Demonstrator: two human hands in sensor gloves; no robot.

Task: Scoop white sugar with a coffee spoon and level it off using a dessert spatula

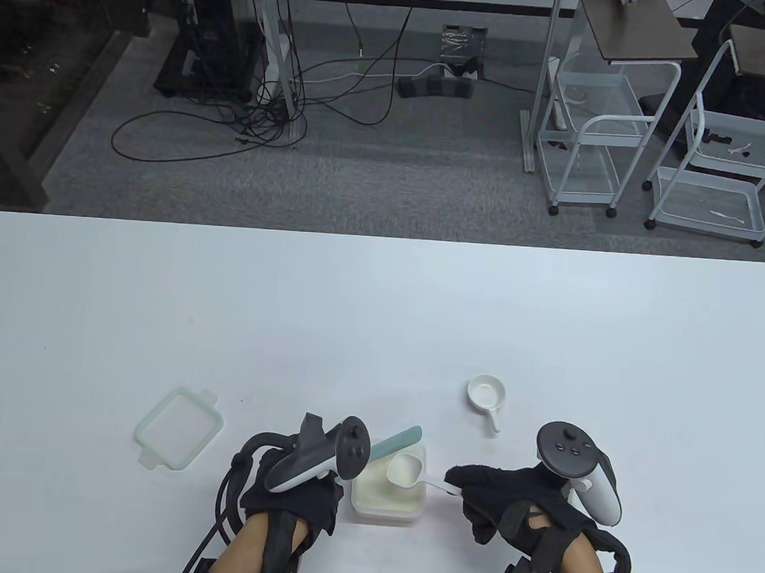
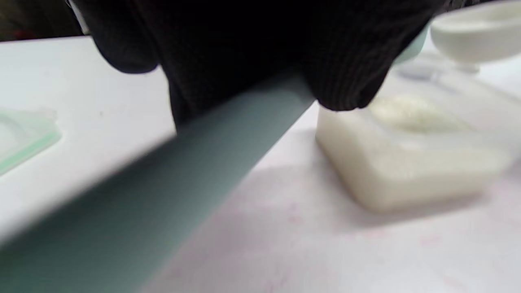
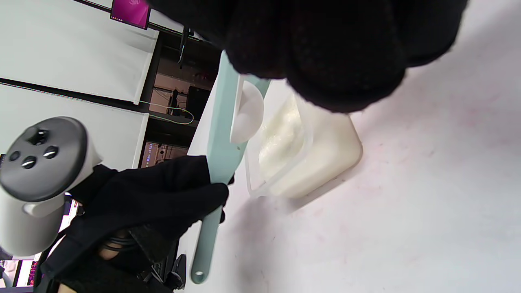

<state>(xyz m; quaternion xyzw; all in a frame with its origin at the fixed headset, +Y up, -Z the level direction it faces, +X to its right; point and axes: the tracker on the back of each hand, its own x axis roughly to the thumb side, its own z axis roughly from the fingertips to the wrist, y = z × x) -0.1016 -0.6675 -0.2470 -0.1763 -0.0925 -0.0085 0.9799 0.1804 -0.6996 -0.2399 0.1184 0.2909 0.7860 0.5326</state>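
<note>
Left hand point(image 1: 295, 487) fingers clenched round spatula point(image 1: 397, 442), right hand point(image 1: 512, 498) fingers pinching coffee spoon point(image 1: 405, 470) handle; both over sugar tub point(image 1: 387, 501), spoon bowl filled, small dish point(image 1: 486, 392) holds nothing.

no text, label, brand or number readable in any view, pink screen point(image 3: 130, 11) in the right wrist view too small and blurred to read, marks on the tracker point(image 3: 42, 158) buttons too small to make out
</note>
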